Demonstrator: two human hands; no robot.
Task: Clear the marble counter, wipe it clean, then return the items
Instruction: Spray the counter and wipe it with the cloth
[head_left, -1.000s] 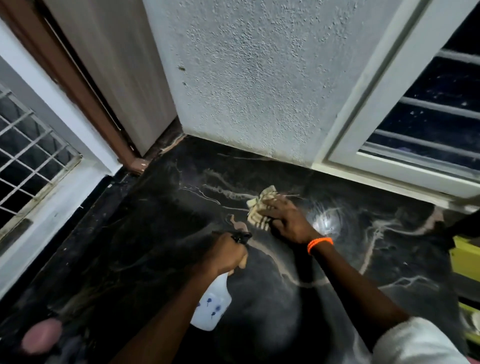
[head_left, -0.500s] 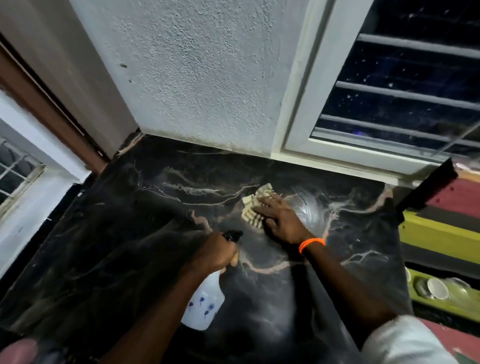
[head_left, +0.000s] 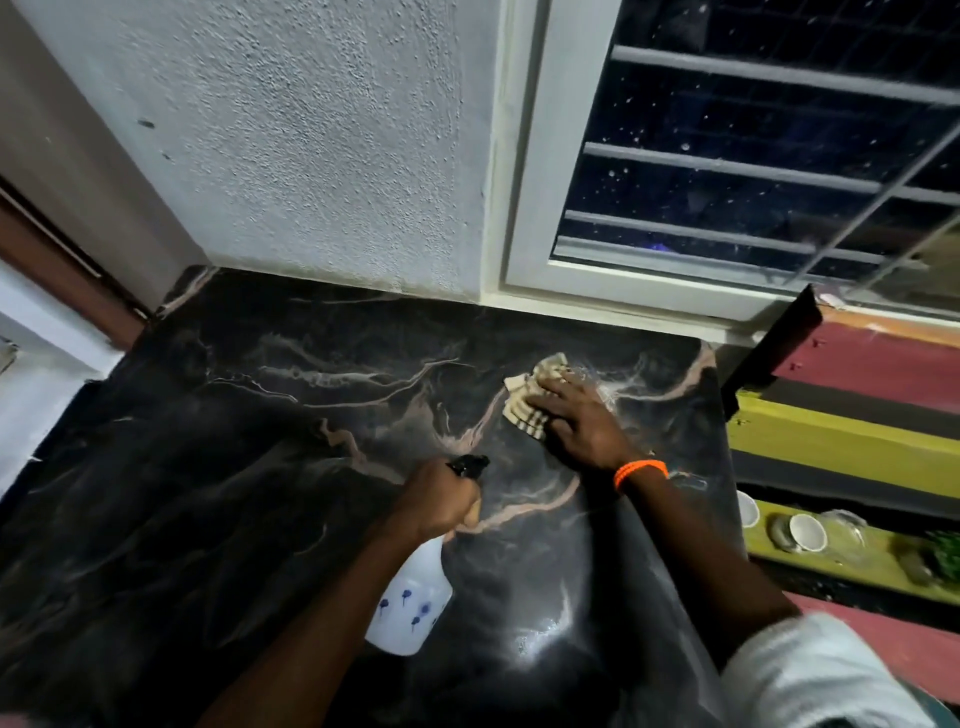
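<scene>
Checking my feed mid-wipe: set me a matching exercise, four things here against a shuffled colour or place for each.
1 cloth
2 spray bottle
3 wristband
4 cup

A orange
B gripped by the left hand
C on the yellow ledge
D under the right hand

Pairs: 1-D, 2-B, 3-A, 4-C

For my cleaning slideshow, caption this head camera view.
Right hand presses a beige striped cloth on the black veined marble counter while left hand grips a white plastic spray bottle.
</scene>
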